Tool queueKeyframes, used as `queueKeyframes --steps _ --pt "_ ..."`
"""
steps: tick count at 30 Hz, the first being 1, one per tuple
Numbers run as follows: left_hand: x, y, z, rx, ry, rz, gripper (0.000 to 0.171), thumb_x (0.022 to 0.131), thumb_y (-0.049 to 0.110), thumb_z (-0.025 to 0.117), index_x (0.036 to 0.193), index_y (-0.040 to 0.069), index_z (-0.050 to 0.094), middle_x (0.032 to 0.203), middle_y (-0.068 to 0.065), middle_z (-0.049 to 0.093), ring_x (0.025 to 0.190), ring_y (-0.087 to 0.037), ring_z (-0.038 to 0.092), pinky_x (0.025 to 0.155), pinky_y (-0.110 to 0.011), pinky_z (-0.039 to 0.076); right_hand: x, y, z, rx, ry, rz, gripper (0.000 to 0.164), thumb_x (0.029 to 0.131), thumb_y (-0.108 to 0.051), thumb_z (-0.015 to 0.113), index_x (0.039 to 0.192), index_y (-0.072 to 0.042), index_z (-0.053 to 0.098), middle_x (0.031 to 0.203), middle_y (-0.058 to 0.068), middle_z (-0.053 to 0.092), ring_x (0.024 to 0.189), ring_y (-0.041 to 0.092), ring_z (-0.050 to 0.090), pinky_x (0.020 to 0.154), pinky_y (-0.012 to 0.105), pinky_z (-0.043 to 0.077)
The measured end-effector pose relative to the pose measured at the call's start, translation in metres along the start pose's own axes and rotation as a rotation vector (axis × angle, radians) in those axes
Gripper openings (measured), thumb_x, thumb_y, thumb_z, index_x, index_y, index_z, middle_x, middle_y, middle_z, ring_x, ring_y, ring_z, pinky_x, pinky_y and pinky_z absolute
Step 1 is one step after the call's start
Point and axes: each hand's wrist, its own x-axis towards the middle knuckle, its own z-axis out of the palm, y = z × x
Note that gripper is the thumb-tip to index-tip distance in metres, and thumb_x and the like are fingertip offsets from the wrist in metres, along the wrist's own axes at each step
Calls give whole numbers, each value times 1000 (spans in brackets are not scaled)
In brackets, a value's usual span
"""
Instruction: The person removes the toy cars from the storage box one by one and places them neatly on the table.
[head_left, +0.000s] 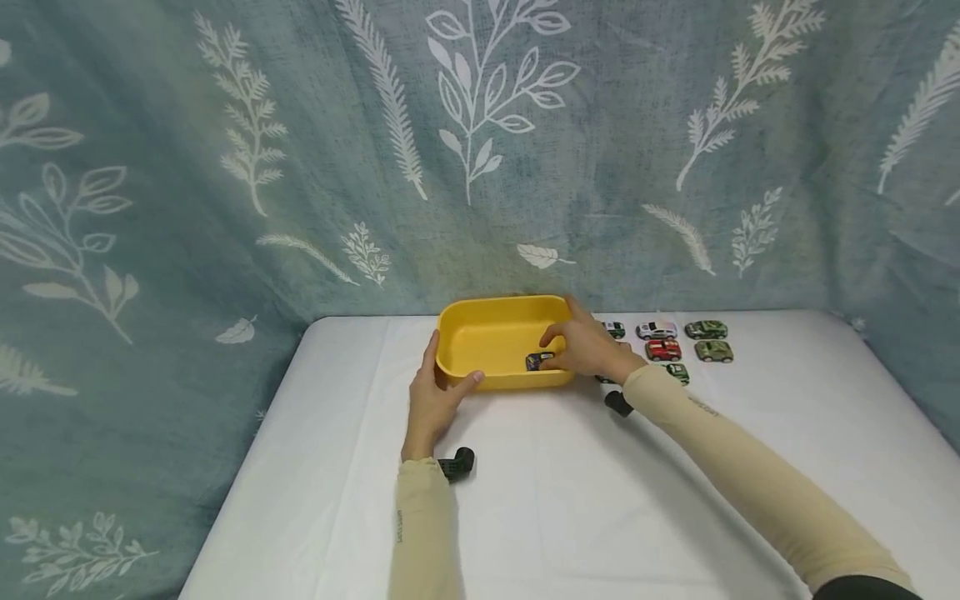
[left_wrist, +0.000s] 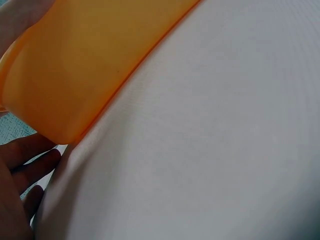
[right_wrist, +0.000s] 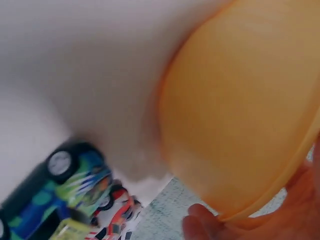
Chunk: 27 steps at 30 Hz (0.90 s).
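A shallow yellow plastic tub [head_left: 480,382] stands at the back of the white table. My left hand [head_left: 433,408] holds its front left corner, thumb at the front rim and fingers along the left side. At the right end my right hand [head_left: 592,346] grips the tub's wall; some fingers lie outside, as the right wrist view also shows, while thumb and index finger reach inside. By the thumb tip, inside the tub, is a small dark blue toy car [head_left: 534,361]. The left wrist view shows the fingers [left_wrist: 37,165] of my left hand against the tub's outer wall [left_wrist: 75,85].
Right of the tub several toy cars stand on the table [head_left: 780,417], among them a red one [head_left: 663,350], a white one [head_left: 657,331] and a camouflage-green one [head_left: 707,330]. My right hand and forearm partly cover others. A patterned green curtain [head_left: 615,250] hangs behind.
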Motion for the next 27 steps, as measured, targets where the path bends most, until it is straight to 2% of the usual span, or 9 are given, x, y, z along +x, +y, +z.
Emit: queueKeyframes --steps 2,6,9,17,24,27 --pt "2 -1 0 6 -4 -3 108 85 50 89 169 38 23 173 -1 36 156 -19 40 129 -36 37 2 -5 -2 -38 -21 23 37 87 -31 90 118 -13 82 168 38 25 161 54 7 124 73 30" --pt "3 -3 1 9 -8 -5 108 84 54 88 169 40 22 173 0 34 157 -19 39 129 -37 36 4 -11 -1 -94 -44 80 33 88 -25 88 118 -13 83 169 37 23 158 59 14 122 74 33" --pt "2 -3 1 18 -6 -9 109 84 56 88 169 41 22 173 0 35 157 -20 39 130 -38 35 5 -15 1 -109 -47 108 26 90 -21 86 115 -14 84 171 39 9 152 65 23 119 75 36" --pt "4 2 -1 6 4 31 109 84 53 88 170 35 23 173 -3 35 156 -23 40 129 -41 36 6 -19 3 -154 0 96 24 89 -23 87 111 -15 85 169 42 9 146 69 32 115 74 41" --pt "1 -1 -1 25 -4 -1 109 84 54 88 169 38 22 172 -1 37 156 -21 41 130 -39 35 3 -20 4 -164 -26 97 22 90 -28 87 109 -17 85 169 42 7 143 69 34 110 73 46" --pt "0 0 -2 28 7 -9 109 83 55 88 169 40 23 172 -1 37 156 -21 40 130 -39 34 4 -19 4 -156 -39 85 25 92 -28 85 115 -18 84 169 41 6 139 69 37 109 73 46"
